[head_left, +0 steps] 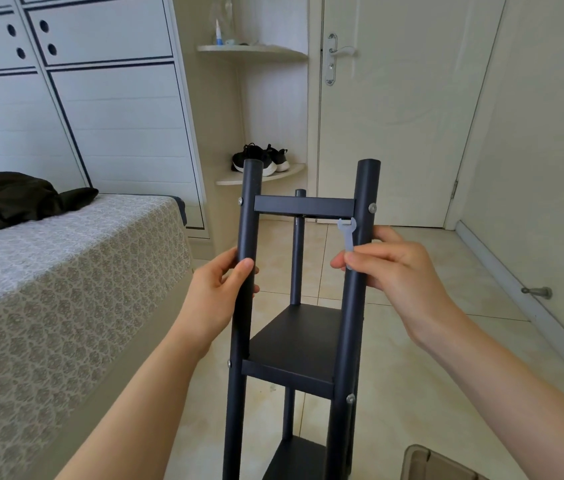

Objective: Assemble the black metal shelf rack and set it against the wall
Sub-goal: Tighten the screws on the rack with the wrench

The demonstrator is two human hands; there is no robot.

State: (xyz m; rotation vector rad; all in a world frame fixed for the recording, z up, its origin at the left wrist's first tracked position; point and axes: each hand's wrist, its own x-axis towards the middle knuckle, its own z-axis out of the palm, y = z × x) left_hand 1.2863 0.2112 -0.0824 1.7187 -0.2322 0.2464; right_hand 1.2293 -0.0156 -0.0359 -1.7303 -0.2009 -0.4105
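Rack: the black metal shelf rack [291, 344] stands upright in front of the person, over the tiled floor [412, 341], between the bed [65, 271] and the wall [550, 133], apart from both.
Left grip: the left hand [219, 292] is wrapped round the left post [249, 209], thumb in front.
Right grip: the right hand [388, 268] pinches a small grey wrench [348, 233] between thumb and forefinger, with the other fingers curled behind the right post [365, 188].
Build state: shelves sit between the posts and bolt heads show at the joints, such as the top right bolt [372, 207]; assembly looks nearly or fully done.
Step in hand: probably a last check of the bolts, or moving the rack to the wall.
Doing it well: test each bolt with the wrench while the left hand steadies the frame; then put the wrench down so both hands close fully on the posts.
Moving: lift it level and keep it upright.
Risk: the half-occupied right hand may slip on the smooth tube.
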